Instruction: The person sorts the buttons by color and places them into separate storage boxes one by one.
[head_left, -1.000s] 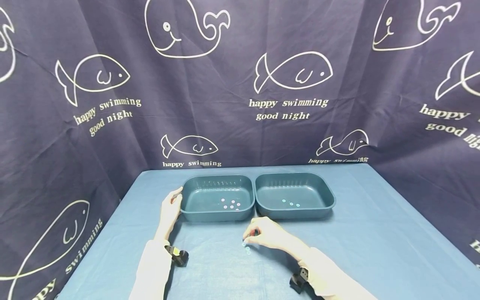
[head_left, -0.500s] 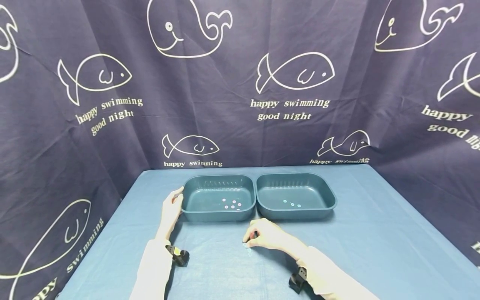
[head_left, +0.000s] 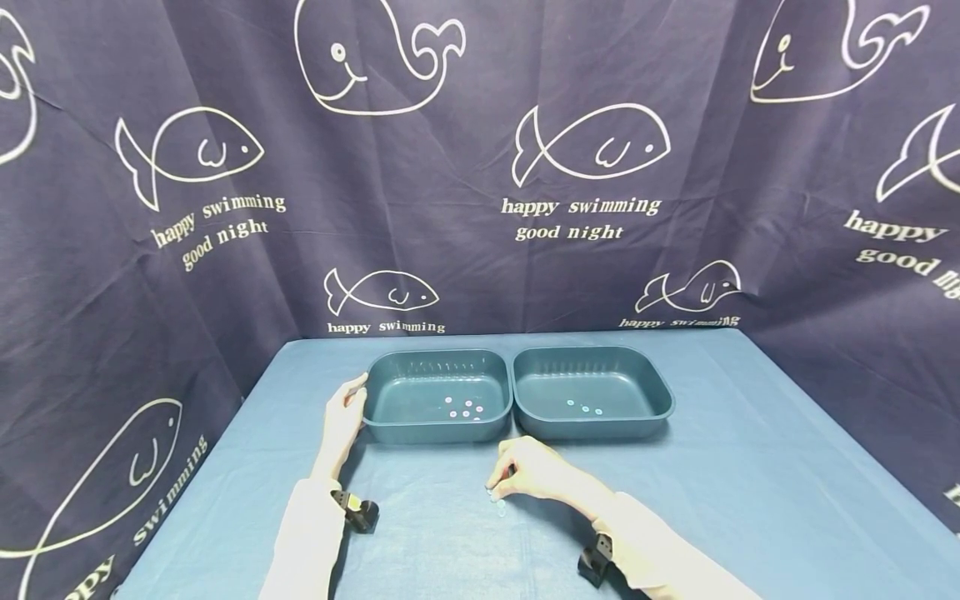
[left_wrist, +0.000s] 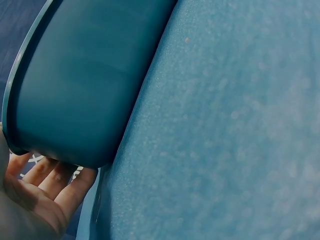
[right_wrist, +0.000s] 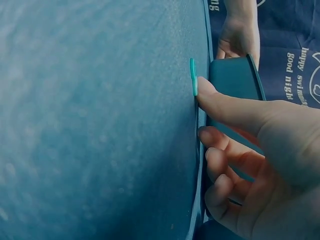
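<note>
My left hand (head_left: 343,417) holds the left end of a teal plastic tub (head_left: 435,433). In the left wrist view its fingers (left_wrist: 57,180) lie under that tub's end. My right hand (head_left: 536,468) is low over the cloth in front of the tubs. Two small pale teal buttons (head_left: 501,509) lie at its fingertips, partly overlapping or close together. In the right wrist view the thumb touches a bright teal button (right_wrist: 194,77) seen edge-on. The other fingers are bent, with a gap between thumb and index finger.
Several pink buttons (head_left: 467,413) lie in the left tub. A second teal tub (head_left: 592,428) stands against it on the right, with 3 teal buttons (head_left: 586,409) inside. A blue cloth (head_left: 420,542) covers the table. Behind hangs a dark curtain (head_left: 450,225) with fish drawings.
My right hand stays almost in place, its fingertips shifting slightly. The nearer teal button has slid a little toward me. My left hand keeps its hold on the tub.
</note>
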